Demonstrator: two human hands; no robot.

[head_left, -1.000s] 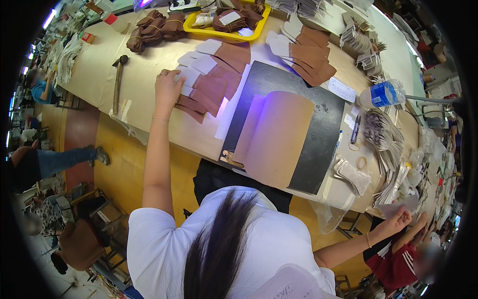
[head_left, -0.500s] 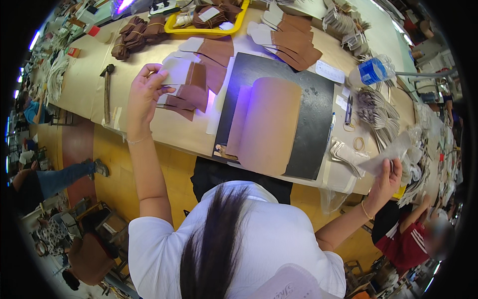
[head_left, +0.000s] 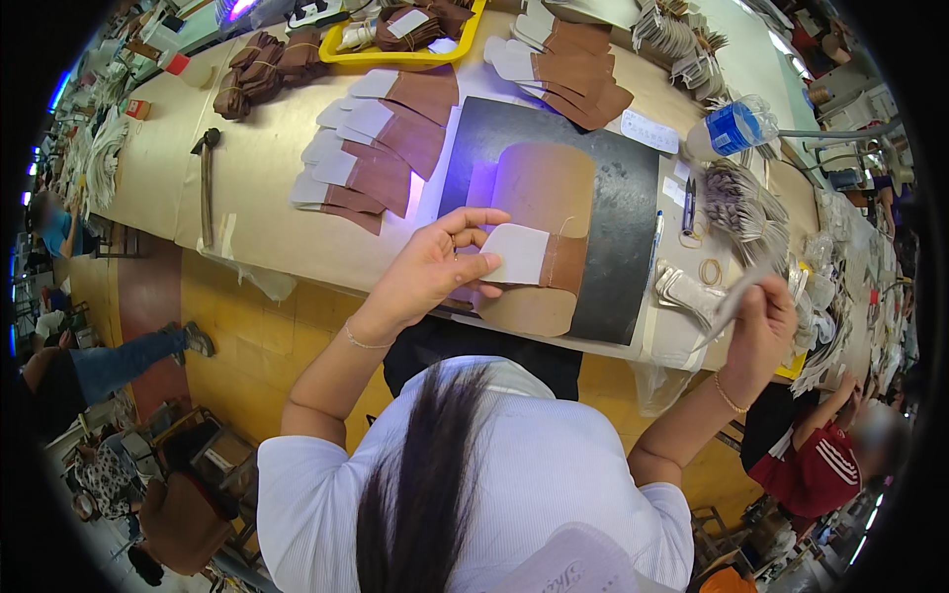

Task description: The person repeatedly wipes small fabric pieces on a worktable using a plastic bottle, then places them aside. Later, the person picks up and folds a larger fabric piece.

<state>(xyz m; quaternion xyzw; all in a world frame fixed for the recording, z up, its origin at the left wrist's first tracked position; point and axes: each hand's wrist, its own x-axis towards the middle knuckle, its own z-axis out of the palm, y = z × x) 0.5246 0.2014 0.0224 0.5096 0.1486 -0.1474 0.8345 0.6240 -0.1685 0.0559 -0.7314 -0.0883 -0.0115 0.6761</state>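
Note:
Between the fingertips of my left hand [head_left: 435, 267] is a white-and-brown leather-like piece [head_left: 522, 255]. It lies over a curved tan form [head_left: 546, 178], which sits on a black board [head_left: 623, 217]. My right hand [head_left: 763, 331], at the table's right edge, pinches a thin pale grey piece [head_left: 730, 304], seen nearly edge-on. Just left of that hand lies a small stack of similar pale pieces [head_left: 684, 293]. Beyond the left hand, more white-and-brown pieces [head_left: 420, 107] are spread in overlapping rows.
A hammer [head_left: 206, 188] lies at the left, with bundled brown pieces [head_left: 282, 64] farther back. A yellow tray [head_left: 395, 59] holds more brown bundles. Towards the right stand a bottle with a blue label [head_left: 733, 128] and grey bundles [head_left: 736, 208]. A person in red [head_left: 816, 465] sits at the right.
My left hand has moved right and nearer, from the spread rows to the curved form, bringing a white-and-brown piece. My right hand stays near its place, its pale piece now tilted more upright.

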